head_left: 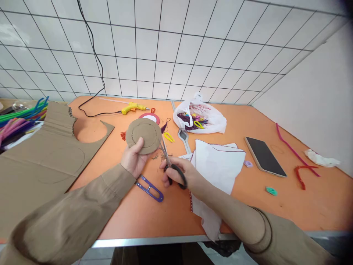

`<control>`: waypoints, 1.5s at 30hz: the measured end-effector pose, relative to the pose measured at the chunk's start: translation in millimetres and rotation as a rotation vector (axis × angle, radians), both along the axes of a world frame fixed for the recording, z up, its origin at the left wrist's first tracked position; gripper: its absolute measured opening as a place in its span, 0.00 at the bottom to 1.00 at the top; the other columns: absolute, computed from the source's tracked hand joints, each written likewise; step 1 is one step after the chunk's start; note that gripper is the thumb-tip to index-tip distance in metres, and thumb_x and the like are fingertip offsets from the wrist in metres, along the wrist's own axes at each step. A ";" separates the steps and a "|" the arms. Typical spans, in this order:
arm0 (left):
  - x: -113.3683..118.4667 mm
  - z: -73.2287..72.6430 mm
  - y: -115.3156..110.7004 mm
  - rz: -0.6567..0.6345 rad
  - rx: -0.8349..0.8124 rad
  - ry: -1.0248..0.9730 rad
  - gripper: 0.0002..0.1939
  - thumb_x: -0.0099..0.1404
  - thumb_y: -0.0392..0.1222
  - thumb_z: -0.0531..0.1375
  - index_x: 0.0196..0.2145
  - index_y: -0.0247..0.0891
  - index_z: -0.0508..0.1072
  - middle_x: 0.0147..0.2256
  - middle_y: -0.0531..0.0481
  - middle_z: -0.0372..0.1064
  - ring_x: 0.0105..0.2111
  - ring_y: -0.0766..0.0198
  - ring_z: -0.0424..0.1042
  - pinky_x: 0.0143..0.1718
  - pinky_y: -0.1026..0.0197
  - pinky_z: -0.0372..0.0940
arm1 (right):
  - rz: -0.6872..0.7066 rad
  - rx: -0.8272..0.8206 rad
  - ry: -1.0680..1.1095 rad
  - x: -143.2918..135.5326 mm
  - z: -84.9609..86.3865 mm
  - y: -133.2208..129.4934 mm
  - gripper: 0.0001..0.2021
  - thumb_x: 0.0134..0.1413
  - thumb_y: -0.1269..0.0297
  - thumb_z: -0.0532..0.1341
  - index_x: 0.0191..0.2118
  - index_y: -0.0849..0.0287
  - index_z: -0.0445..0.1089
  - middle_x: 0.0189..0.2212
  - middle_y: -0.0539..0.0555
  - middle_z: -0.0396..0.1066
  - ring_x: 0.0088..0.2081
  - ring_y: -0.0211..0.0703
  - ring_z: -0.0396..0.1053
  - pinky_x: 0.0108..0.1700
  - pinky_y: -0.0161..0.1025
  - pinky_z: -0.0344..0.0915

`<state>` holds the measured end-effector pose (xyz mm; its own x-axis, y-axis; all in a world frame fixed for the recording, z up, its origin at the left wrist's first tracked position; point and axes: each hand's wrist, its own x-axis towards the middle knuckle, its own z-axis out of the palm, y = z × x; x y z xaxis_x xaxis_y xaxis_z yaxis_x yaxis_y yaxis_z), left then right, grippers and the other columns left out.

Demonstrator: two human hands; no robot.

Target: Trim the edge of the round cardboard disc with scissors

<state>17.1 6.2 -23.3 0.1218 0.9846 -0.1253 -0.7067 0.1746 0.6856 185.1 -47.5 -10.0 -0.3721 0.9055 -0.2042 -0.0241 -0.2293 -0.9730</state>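
Note:
My left hand [135,160] grips a round cardboard disc [145,134] near its lower edge, with the thumb on top. A smaller circle is drawn or scored on the disc's face. In my right hand [179,171] is a pair of scissors [180,177] with black handles, the blades pointing up at the disc's right edge. I cannot tell whether the blades touch the cardboard. Brown scraps [160,156] lie on the table below the blades. Under my left wrist rests a purple slotted tool [151,189], partly covered by the sleeve.
A large cut cardboard sheet [55,154] covers the left side. Behind the disc lies a yellow glue gun [134,107] with its black cord. A white plastic bag [212,119] of craft pieces, a white cloth [217,163] and a phone [264,156] are to the right.

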 end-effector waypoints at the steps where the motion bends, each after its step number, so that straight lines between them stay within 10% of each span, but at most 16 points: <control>1: -1.6 0.4 2.0 0.021 -0.003 -0.008 0.21 0.61 0.37 0.63 0.52 0.37 0.70 0.53 0.41 0.73 0.56 0.51 0.68 0.54 0.49 0.68 | 0.030 0.010 0.029 0.9 1.1 -1.0 0.23 0.41 0.45 0.69 0.32 0.59 0.65 0.22 0.49 0.70 0.23 0.38 0.69 0.27 0.37 0.64; 10: -2.5 4.4 -4.9 -0.295 0.063 0.001 0.21 0.59 0.36 0.64 0.51 0.35 0.73 0.49 0.40 0.75 0.56 0.42 0.68 0.56 0.39 0.65 | -0.469 0.266 0.061 9.5 2.9 12.6 0.18 0.43 0.59 0.69 0.41 0.56 0.68 0.26 0.47 0.70 0.30 0.41 0.71 0.38 0.43 0.67; 20: -0.7 3.9 -6.7 -0.390 -0.013 0.064 0.22 0.51 0.39 0.67 0.45 0.31 0.76 0.46 0.38 0.77 0.57 0.38 0.67 0.59 0.39 0.60 | -0.221 0.236 0.160 12.4 4.6 13.5 0.14 0.39 0.60 0.71 0.33 0.59 0.70 0.27 0.49 0.72 0.30 0.41 0.69 0.35 0.41 0.67; 45: -4.0 8.9 -12.9 -0.188 0.247 0.560 0.16 0.52 0.47 0.70 0.38 0.38 0.81 0.39 0.44 0.79 0.42 0.46 0.76 0.47 0.46 0.71 | -0.292 0.062 -0.097 8.1 8.0 13.5 0.10 0.33 0.68 0.62 0.29 0.59 0.70 0.21 0.47 0.71 0.22 0.38 0.70 0.24 0.33 0.64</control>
